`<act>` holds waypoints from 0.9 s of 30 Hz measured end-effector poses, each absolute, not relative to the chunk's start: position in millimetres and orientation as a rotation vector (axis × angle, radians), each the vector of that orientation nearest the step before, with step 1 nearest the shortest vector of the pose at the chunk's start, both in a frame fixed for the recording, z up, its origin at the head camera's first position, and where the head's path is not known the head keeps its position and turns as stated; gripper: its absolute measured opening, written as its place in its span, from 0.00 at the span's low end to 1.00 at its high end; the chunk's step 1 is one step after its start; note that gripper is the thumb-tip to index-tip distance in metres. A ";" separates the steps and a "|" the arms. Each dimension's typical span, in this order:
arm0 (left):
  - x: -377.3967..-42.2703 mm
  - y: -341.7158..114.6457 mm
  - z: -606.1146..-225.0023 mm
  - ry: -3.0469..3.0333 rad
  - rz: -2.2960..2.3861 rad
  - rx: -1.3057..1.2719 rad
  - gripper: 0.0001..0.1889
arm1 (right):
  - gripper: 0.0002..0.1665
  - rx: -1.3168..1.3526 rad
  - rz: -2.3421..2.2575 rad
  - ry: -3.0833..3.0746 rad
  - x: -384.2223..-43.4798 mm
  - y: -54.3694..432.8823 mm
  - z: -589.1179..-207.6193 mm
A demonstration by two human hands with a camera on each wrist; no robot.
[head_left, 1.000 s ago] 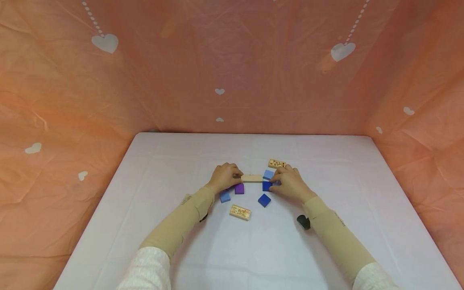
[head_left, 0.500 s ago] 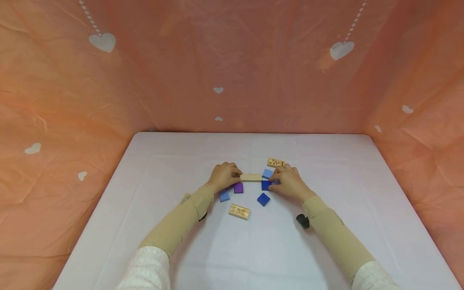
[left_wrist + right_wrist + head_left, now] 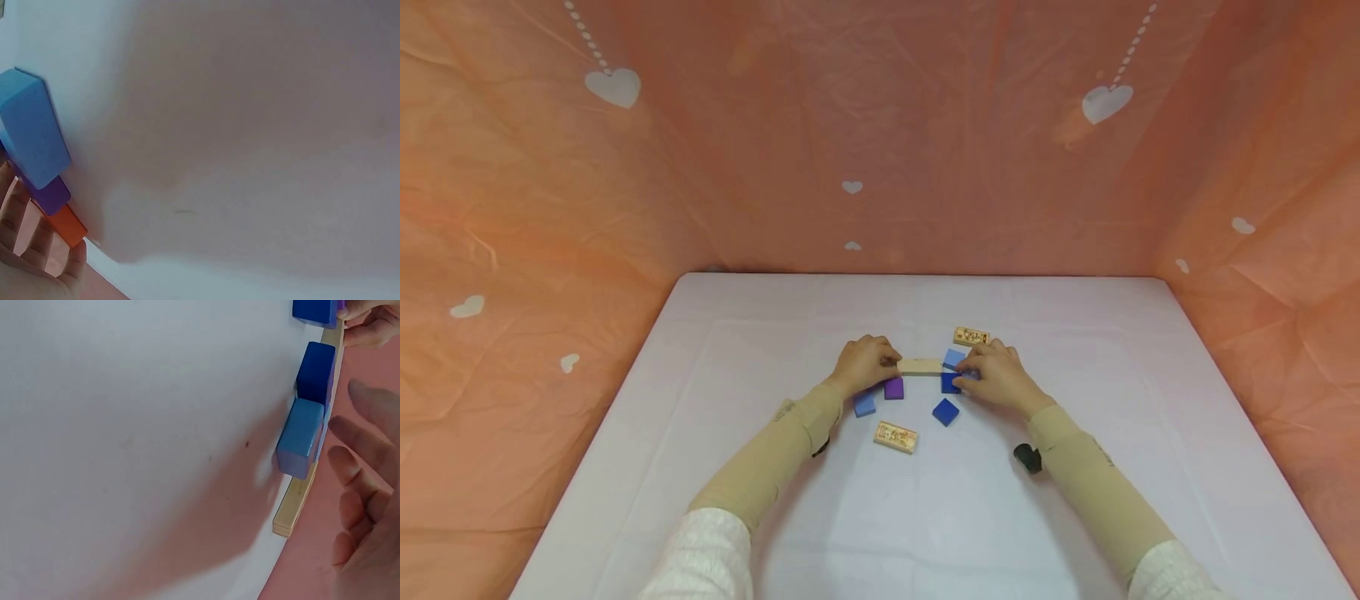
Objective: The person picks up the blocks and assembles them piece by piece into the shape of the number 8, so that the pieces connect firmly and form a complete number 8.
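Note:
In the head view a plain wooden block lies crosswise, with my left hand pinching its left end between thumb and fingers. A purple block and a light blue block lie just below that hand; in the left wrist view an orange block sits against its fingertips. My right hand is at the wooden block's other end, fingertips right at a dark blue block and another light blue block. The right wrist view shows its fingers loosely spread beside these blocks.
A second dark blue block lies nearer me. Patterned wooden blocks lie in front and behind the right hand. The white table is backed by an orange curtain with hearts. A black wrist camera hangs by the right forearm.
The head view shifts very slightly. Both hands and the blocks keep their places, apart from a tiny shift of the right fingertips over the dark blue block.

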State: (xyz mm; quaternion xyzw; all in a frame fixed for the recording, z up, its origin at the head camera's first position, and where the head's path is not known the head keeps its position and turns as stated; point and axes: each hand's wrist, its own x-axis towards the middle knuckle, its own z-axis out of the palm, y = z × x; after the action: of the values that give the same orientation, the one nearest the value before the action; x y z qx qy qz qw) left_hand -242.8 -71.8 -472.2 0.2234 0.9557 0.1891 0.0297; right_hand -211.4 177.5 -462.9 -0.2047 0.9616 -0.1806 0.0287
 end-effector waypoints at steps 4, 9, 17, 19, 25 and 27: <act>-242.5 -72.2 -472.3 2.944 0.586 0.688 0.15 | 0.13 -0.636 -0.587 3.008 -213.1 178.5 -463.7; -242.7 -72.8 -474.4 2.937 0.589 0.687 0.15 | 0.14 -0.599 -0.598 3.061 -215.7 179.9 -463.8; -243.9 -72.2 -475.8 2.932 0.587 0.677 0.15 | 0.19 -0.430 -0.625 3.080 -221.2 180.0 -465.1; -244.2 -72.0 -475.7 2.928 0.584 0.673 0.15 | 0.21 -0.405 -0.630 3.073 -222.9 180.0 -465.8; -244.2 -71.8 -474.6 2.931 0.572 0.677 0.15 | 0.21 -0.388 -0.595 3.062 -226.4 178.3 -466.2; -244.1 -72.0 -474.6 2.936 0.567 0.681 0.16 | 0.20 -0.388 -0.584 3.065 -227.1 177.1 -465.7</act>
State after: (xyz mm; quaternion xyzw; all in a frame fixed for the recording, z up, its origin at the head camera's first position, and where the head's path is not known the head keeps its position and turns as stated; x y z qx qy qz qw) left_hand -244.1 -72.0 -474.6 0.2219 0.9567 0.1848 0.0372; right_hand -227.1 177.1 -465.7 -0.1233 0.9748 -0.1857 -0.0014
